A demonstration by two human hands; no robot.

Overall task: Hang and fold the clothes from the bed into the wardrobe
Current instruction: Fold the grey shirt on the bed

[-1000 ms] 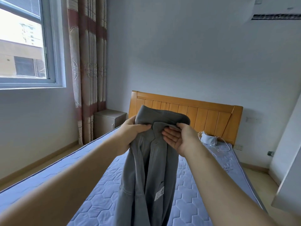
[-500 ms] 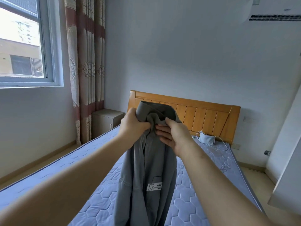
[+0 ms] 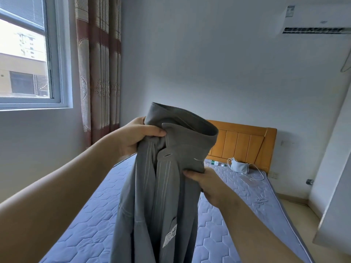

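One grey shirt (image 3: pixel 171 179) is held up in the air above the bed (image 3: pixel 91 215), in front of the camera; it is the only garment seen. Its collar is raised at the top, and the body of the shirt hangs down out of the bottom of the view. One buttonhole is visible below the collar, and one white printed label (image 3: pixel 170 235) is seen low on the hanging cloth.

Two bare hands are seen. The left hand (image 3: pixel 138 136) is closed round the cloth just below the collar on the left side, the thumb laid across the front. The right hand (image 3: pixel 205 180) is lower, its fingers curled into the cloth beneath the collar's right side, so that the fabric is gripped there.

One bed with a blue quilted mattress is seen below, with one wooden headboard (image 3: pixel 245 145) at its far end, partly hidden by the collar. One pale pouch (image 3: pixel 239 166) with a white cord lies on the mattress near the headboard; a small item beside it is too small to be told. One window (image 3: pixel 24 59) is at the left, one patterned curtain (image 3: pixel 97 67) beside it, and one air conditioner (image 3: pixel 315 20) is mounted high at the right. A pale panel edge (image 3: pixel 336 205) is seen at the right border. The middle of the mattress is blocked by the shirt and both forearms.
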